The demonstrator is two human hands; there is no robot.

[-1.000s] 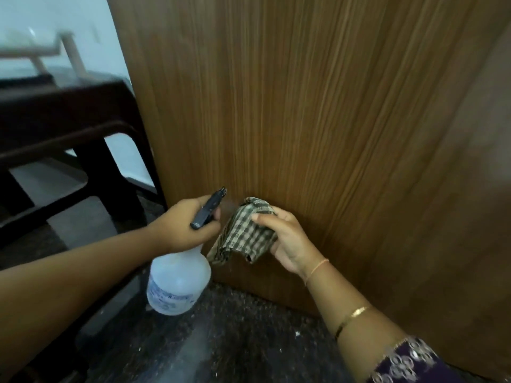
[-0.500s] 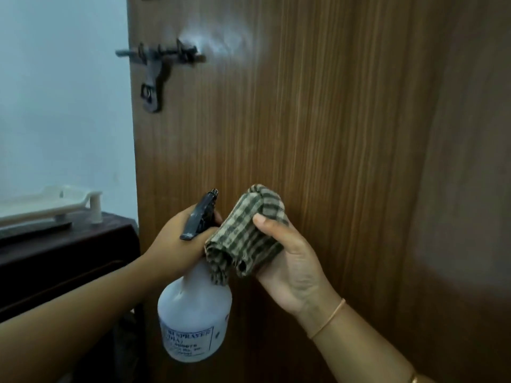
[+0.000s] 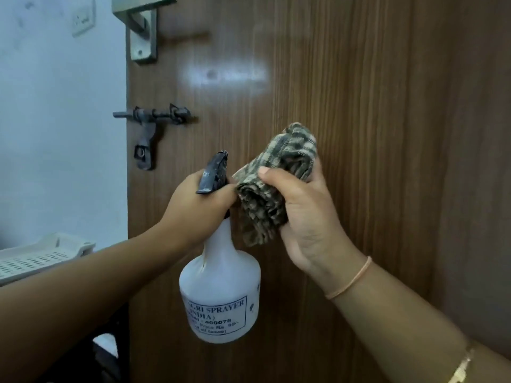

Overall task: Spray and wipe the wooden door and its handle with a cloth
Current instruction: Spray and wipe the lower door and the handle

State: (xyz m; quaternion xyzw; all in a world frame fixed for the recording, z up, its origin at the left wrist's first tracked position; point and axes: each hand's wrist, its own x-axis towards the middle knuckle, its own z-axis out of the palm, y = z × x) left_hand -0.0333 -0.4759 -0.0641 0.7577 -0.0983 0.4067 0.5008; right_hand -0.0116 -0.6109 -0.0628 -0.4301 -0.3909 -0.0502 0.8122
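The wooden door (image 3: 359, 92) fills most of the view, with a pale shine high on it. Its metal handle (image 3: 142, 31) is at the top left edge, and a dark sliding bolt latch (image 3: 150, 125) sits below it. My left hand (image 3: 199, 205) grips the neck and dark trigger head of a white spray bottle (image 3: 221, 294), its nozzle pointing up towards the door. My right hand (image 3: 307, 217) holds a bunched green checked cloth (image 3: 276, 178) against the door, right beside the sprayer head.
A pale wall (image 3: 55, 134) with a switch plate (image 3: 83, 19) lies left of the door edge. A white perforated plastic tray (image 3: 41, 255) sits at the lower left, above dark furniture.
Both hands, bottle and cloth have risen from near the floor up the door to just below latch height. The latch and handle have come into view.
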